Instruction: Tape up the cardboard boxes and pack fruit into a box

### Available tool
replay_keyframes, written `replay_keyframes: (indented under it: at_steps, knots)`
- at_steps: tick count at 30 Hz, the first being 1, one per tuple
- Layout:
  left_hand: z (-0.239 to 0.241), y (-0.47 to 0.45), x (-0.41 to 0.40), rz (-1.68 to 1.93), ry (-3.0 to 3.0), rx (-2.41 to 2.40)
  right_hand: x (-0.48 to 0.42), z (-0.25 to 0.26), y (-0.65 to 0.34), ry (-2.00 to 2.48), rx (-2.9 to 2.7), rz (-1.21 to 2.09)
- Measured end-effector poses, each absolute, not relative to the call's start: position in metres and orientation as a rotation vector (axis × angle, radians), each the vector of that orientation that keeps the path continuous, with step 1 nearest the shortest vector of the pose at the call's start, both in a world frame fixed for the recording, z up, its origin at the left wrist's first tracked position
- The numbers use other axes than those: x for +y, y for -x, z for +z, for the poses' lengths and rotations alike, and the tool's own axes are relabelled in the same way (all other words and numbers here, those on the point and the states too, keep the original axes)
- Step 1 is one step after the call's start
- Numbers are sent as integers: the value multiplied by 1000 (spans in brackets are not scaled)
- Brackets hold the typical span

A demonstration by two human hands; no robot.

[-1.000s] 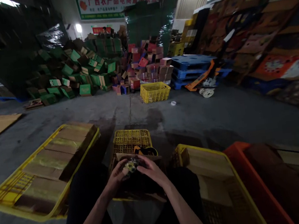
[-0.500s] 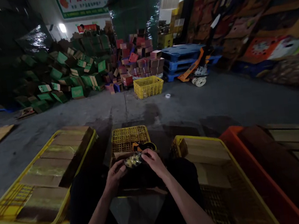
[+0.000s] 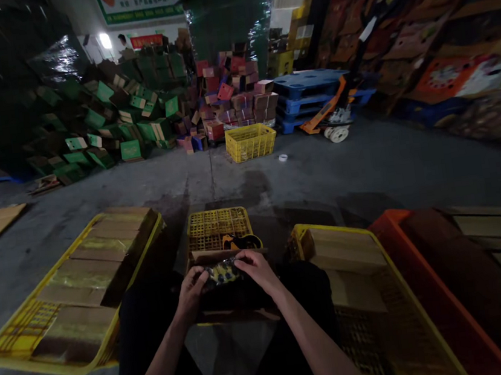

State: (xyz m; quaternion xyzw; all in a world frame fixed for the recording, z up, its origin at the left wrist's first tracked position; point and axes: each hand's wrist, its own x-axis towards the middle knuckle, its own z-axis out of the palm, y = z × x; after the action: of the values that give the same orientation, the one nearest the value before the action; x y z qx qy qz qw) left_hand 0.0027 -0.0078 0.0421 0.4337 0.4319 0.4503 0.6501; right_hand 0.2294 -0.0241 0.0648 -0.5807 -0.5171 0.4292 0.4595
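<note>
A shiny clear plastic packet (image 3: 223,273) with yellow and dark contents is stretched level between my hands. My left hand (image 3: 192,291) pinches its left end between thumb and fingers. At the right end, my right hand (image 3: 257,270) closes on the packet in the same way. Just below is an open cardboard box (image 3: 207,257) between my knees, its inside dark. It rests on a yellow plastic crate (image 3: 216,223) turned bottom up. Behind the box flap lies a black and orange tape dispenser (image 3: 242,241).
To my left stands a yellow crate (image 3: 82,371) holding several cardboard boxes. On the right are another yellow crate (image 3: 409,289) with boxes and an orange-red bin (image 3: 430,275). Farther off are an empty-looking yellow crate (image 3: 251,143), blue pallets (image 3: 306,83) and an orange pallet jack (image 3: 327,108).
My left fingers have closed onto the packet's left end. The packet is now pulled out flatter and wider between both hands. The view has shifted slightly.
</note>
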Motion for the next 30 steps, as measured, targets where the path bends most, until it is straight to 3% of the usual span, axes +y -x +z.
replay_keyframes:
  at_steps: [30]
  knots:
    - [54, -2, -13, 969, -1092, 957, -28, 79, -227, 1264, -1296, 1201]
